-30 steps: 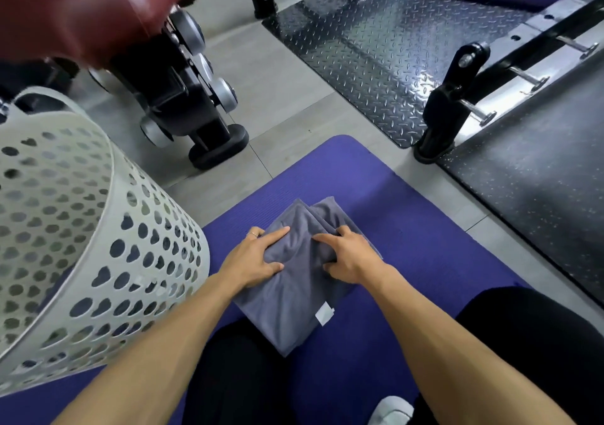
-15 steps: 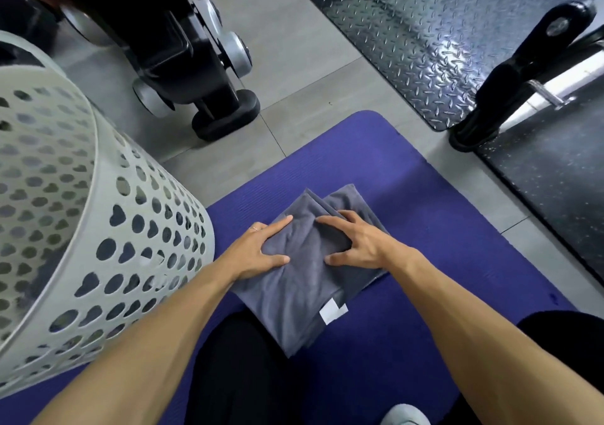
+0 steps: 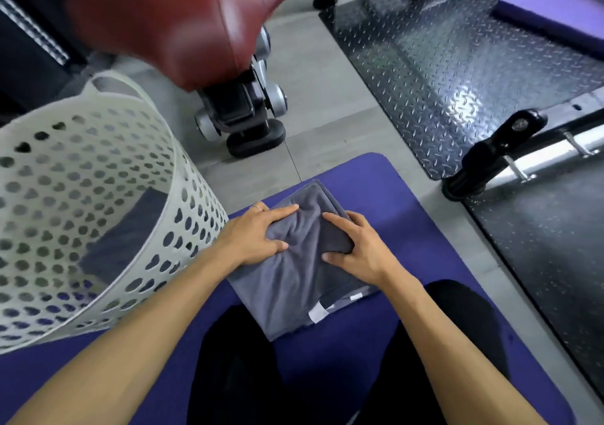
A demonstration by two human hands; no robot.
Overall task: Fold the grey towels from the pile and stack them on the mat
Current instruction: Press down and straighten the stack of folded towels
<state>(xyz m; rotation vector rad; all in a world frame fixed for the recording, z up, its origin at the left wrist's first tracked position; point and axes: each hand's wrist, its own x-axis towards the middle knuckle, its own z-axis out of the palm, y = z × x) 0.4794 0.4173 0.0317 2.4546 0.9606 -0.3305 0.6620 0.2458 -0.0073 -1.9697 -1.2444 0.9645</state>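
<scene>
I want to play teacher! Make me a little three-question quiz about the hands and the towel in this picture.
1. True or false: both hands touch the grey towel.
2. What stands just left of the left hand? A) a white basket with holes B) a red bucket C) a cardboard box
3. Fill in: the towel lies on a ____ mat.

Key
1. True. The left hand and the right hand both rest on it, with their fingers spread over the bunched cloth.
2. A. It is the white basket, with some dark cloth inside.
3. Purple.
</scene>
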